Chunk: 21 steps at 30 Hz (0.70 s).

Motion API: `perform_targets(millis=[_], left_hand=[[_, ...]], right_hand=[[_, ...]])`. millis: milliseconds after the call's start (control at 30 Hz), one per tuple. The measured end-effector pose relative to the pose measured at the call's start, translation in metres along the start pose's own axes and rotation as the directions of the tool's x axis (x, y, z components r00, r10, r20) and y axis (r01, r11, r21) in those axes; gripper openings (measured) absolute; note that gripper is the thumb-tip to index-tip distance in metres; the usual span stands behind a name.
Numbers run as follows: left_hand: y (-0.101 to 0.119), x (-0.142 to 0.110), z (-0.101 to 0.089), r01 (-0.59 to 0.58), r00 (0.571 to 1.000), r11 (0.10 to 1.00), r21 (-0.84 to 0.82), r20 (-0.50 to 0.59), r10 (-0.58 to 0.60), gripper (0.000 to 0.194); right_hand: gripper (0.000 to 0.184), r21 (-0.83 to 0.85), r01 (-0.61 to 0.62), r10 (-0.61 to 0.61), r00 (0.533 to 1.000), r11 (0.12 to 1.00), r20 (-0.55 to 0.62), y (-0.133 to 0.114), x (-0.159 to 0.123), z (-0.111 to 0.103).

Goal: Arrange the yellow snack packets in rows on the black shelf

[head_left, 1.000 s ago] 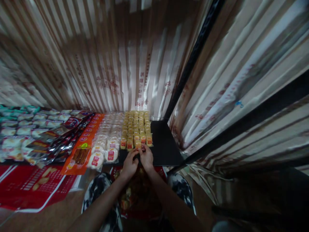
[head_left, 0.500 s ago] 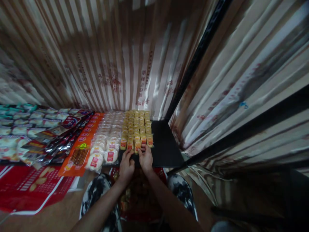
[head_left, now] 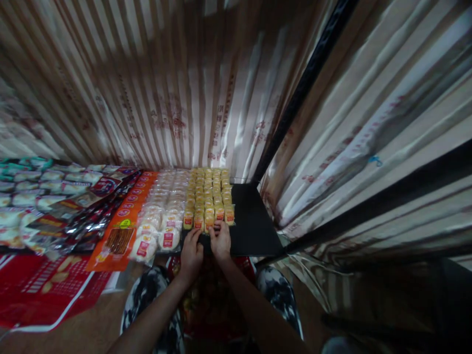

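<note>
At the near edge of my view, patterned trouser legs [head_left: 279,295] stand either side of a dark, red-edged item [head_left: 248,268] lying low down. Above it, I have both hands at the front of the yellow packets [head_left: 208,196], which stand in close rows on the black surface [head_left: 254,216]. The left hand [head_left: 191,256] has bent fingers at the front row's lower edge; the right hand [head_left: 221,244] curls its fingers at the same row, just beside. I cannot tell whether either set grips a packet. To the left, I see clear packs of white rounds [head_left: 169,216], an orange packet [head_left: 125,221] and dark glossy packets [head_left: 92,216], with red packaging [head_left: 47,290] below. Behind everything hang pleated, printed curtains [head_left: 165,83], crossed by a slanting black post [head_left: 306,88].
</note>
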<state>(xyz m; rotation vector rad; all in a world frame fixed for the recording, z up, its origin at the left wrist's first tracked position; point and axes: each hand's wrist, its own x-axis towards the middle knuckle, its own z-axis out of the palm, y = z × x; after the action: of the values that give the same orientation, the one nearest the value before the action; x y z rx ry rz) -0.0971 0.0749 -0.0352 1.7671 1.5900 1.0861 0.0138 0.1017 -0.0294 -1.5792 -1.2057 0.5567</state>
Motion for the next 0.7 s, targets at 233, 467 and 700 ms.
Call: perform_targets(millis=[233,467,700], left_hand=[[-0.001,0.0,0.0,-0.008,1.0,1.0,-0.01,0.003,0.008,0.051],[0.005,-0.002,-0.008,-0.032,0.999,0.999,-0.039,-0.01,0.031,0.044],[0.011,-0.03,-0.023,0.002,0.999,1.0,-0.005,-0.041,-0.002,0.026]], right_hand=[[0.014,0.006,0.029,-0.029,1.0,1.0,-0.007,0.003,-0.001,0.001],[0.025,0.079,0.042,-0.042,0.999,0.996,0.001,0.003,-0.005,-0.002],[0.026,0.024,0.063,-0.062,0.998,0.998,-0.019,-0.011,-0.037,-0.024]])
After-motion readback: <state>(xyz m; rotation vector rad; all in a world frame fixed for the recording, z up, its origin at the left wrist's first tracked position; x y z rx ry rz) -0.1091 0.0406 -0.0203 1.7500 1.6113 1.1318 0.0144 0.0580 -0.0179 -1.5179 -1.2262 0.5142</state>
